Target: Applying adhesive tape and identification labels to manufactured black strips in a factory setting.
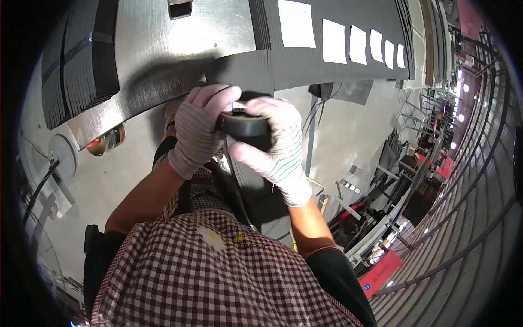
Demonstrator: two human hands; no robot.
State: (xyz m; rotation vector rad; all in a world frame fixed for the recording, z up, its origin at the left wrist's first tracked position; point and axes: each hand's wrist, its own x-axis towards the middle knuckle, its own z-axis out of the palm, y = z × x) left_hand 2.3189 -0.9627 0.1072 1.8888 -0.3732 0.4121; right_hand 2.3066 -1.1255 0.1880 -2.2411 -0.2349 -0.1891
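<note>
A roll of black tape (244, 128) is held up in front of my body, over the near edge of the worktable. My left hand (200, 128), in a striped glove with bare fingertips, grips its left side with curled fingers. My right hand (280, 136), gloved the same way, closes round the right side, thumb below and fingers above. A small whitish-blue patch shows inside the roll between the fingertips. Whether a strip of tape is pulled loose cannot be seen.
A strapped stack of dark sheets (81, 65) stands on the metal tabletop (158, 35) at left. More dark sheets (294, 68) carry a row of white papers (297, 24). A round stand base (64, 158) is at left, with racks and frames at right.
</note>
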